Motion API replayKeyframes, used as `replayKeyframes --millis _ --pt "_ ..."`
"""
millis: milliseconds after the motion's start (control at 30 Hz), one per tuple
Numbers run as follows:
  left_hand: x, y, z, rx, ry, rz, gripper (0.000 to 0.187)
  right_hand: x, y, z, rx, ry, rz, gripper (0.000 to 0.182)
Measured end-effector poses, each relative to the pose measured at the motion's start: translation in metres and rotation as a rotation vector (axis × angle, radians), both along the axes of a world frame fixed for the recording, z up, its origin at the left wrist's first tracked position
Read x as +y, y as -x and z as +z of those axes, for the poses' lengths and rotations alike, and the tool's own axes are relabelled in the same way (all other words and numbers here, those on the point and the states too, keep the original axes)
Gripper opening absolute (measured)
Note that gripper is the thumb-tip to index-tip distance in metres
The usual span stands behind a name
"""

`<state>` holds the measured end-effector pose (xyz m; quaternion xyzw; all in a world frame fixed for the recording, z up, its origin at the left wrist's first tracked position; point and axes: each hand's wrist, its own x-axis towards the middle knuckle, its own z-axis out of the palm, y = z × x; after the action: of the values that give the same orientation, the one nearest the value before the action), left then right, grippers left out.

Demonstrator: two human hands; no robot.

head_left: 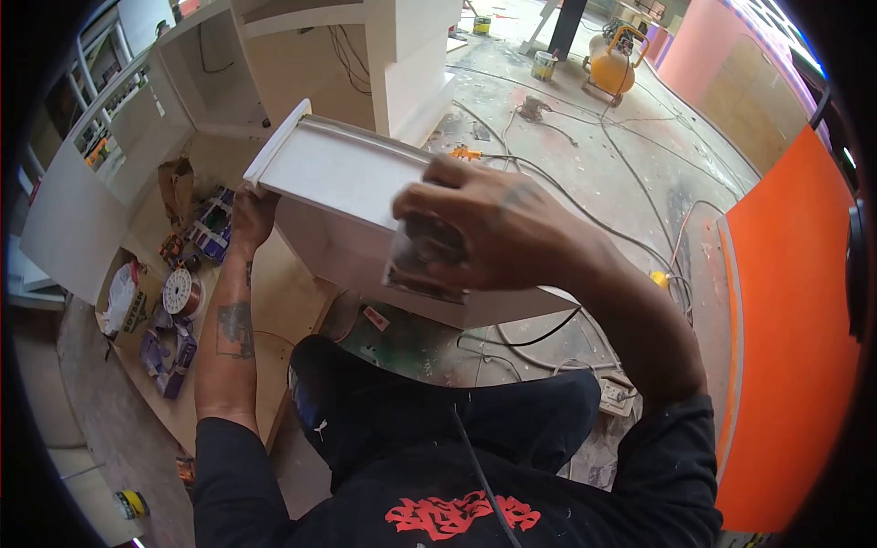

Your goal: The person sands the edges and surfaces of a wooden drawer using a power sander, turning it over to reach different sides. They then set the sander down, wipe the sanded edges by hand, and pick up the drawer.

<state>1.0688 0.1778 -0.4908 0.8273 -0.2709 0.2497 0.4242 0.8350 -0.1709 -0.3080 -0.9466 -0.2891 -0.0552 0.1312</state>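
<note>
A white drawer (343, 178) is tilted up in front of my knees, its long side panel facing up. My left hand (251, 219) grips it at the left end, by the edge of the front panel (279, 146). My right hand (475, 224) is blurred by motion and closed around a dark, flat-edged sanding block (427, 260). The block lies against the drawer's near side, close to its right end. Part of the block is hidden behind my fingers.
On the wooden board at left are a wire spool (183, 294), a cardboard box (132, 297) and a drill (172, 248). White cabinets (402, 82) stand behind. Cables cross the floor towards an orange compressor (610, 71); an orange panel (790, 338) stands right. A power outlet box (618, 395) sits by my knee.
</note>
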Motion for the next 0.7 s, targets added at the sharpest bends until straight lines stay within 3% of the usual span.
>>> replayKeyframes --millis 100,267,400,700 --pt "0.001 0.004 0.003 0.036 -0.020 -0.005 0.028 0.000 -0.010 -0.007 -0.076 -0.079 -0.006 0.051" --pt "-0.002 0.011 0.006 0.108 0.015 0.017 0.028 -0.041 0.029 -0.012 0.042 -0.049 -0.128 0.051" --pt "0.005 -0.001 -0.005 -0.008 0.009 0.000 0.028 -0.079 0.062 -0.019 0.042 -0.063 -0.138 0.053" --pt "0.003 0.000 -0.004 0.011 -0.038 0.082 0.028 -0.068 0.038 -0.015 0.035 -0.111 -0.064 0.051"
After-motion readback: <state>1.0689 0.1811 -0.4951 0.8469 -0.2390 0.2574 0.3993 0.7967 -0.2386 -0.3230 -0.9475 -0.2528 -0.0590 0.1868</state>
